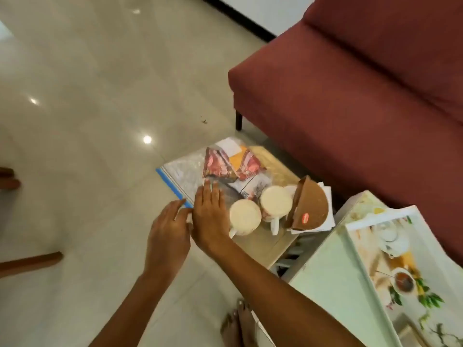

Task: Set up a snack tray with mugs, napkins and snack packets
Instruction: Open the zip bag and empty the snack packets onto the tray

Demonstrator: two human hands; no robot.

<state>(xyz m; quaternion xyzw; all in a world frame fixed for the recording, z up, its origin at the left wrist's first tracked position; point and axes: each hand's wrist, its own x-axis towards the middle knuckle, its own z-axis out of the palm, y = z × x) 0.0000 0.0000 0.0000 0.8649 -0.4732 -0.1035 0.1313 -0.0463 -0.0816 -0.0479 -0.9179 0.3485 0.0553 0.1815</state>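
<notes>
Both hands open, fingers spread: left hand at bench left edge, right hand flat beside two mugs. Snack packets at far edge; napkins at right edge; tray apart, right.

Maroon sofa, glossy tiled floor, zip bag

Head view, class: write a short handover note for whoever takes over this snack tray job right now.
Left hand: open, empty, at the near edge of the clear zip bag.
Right hand: open, flat on that bag, beside the mugs.
Two white mugs sit on the low table, with snack packets behind them and a brown holder on white napkins to their right.
The printed tray lies on the next table, nothing loaded.
Done: items gathered. Left: move mugs, napkins and packets onto the tray.
</notes>
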